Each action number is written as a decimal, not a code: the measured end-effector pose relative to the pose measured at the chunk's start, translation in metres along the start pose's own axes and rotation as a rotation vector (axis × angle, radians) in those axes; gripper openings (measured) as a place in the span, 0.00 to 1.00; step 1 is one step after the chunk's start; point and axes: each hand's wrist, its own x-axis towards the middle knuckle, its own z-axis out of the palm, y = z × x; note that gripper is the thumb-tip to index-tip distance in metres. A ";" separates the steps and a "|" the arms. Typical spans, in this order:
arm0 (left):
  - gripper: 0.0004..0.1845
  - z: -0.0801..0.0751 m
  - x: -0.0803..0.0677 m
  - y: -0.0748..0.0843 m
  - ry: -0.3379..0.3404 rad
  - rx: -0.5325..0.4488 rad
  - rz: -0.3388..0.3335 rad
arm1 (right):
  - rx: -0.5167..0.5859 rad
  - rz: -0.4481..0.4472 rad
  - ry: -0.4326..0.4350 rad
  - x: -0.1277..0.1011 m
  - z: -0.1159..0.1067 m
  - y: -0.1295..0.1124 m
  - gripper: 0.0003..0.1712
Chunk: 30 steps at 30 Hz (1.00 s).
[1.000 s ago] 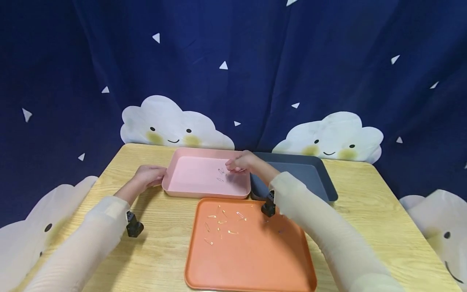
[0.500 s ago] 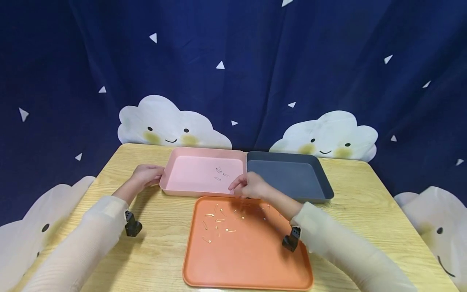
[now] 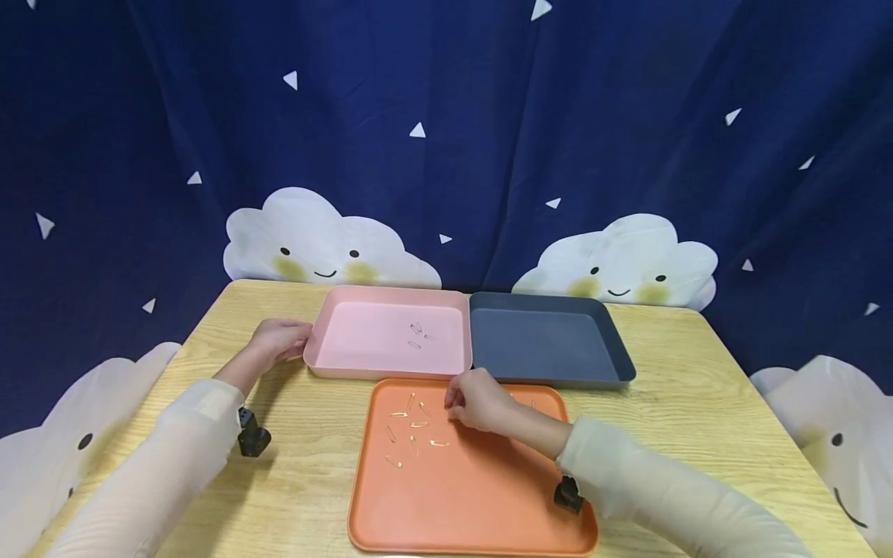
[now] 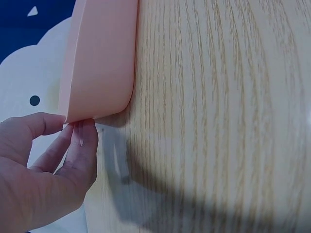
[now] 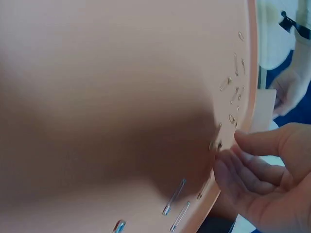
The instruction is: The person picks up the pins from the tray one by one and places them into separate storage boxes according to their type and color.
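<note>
My left hand (image 3: 279, 338) grips the left side of the pink tray (image 3: 384, 370); in the left wrist view its thumb and fingertips meet at the tray's edge. My right hand (image 3: 483, 401) is low over the upper middle of the orange tray (image 3: 474, 496). In the right wrist view its thumb and fingers are slightly apart, close to gold safety pins (image 5: 217, 138), with no pin visible between them. More gold safety pins (image 3: 419, 425) lie at the orange tray's left. Silver safety pins (image 5: 174, 196) lie nearby, partly hidden by the hand in the head view. Several silver safety pins (image 3: 415, 328) rest inside the pink tray.
A dark grey tray (image 3: 551, 341) stands beside the pink one, behind the orange tray. All three are on a wooden table (image 3: 691, 418). A dark blue curtain (image 3: 363, 139) with clouds hangs behind. Each wrist carries a small black camera (image 3: 253, 435).
My right hand has moved from inside the pink tray toward me, down over the orange tray. A further silver safety pin now shows in the pink tray. The left hand stays at its edge.
</note>
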 end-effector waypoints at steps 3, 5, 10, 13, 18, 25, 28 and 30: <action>0.29 0.000 0.001 -0.001 0.000 0.024 -0.004 | -0.117 -0.017 0.022 0.001 0.004 -0.003 0.06; 0.29 0.000 0.000 -0.001 0.001 0.030 -0.002 | -0.167 -0.009 0.024 0.003 0.006 -0.004 0.07; 0.29 0.000 -0.002 0.000 -0.010 0.014 0.015 | -0.183 0.040 0.000 0.007 0.010 -0.006 0.08; 0.29 0.000 -0.003 0.001 -0.012 0.000 0.016 | -0.179 0.056 -0.020 0.009 0.011 -0.007 0.10; 0.29 -0.001 -0.003 0.002 -0.009 0.003 0.011 | -0.287 0.058 -0.087 0.008 0.013 -0.009 0.14; 0.29 0.000 -0.003 0.002 -0.009 0.031 -0.001 | -0.363 0.011 -0.106 0.004 0.016 -0.010 0.12; 0.29 0.000 -0.003 0.001 -0.015 0.032 0.002 | -0.325 0.003 -0.104 0.004 0.014 -0.008 0.11; 0.29 0.000 -0.003 0.001 -0.017 0.034 0.004 | -0.275 -0.005 -0.102 0.005 0.013 -0.007 0.10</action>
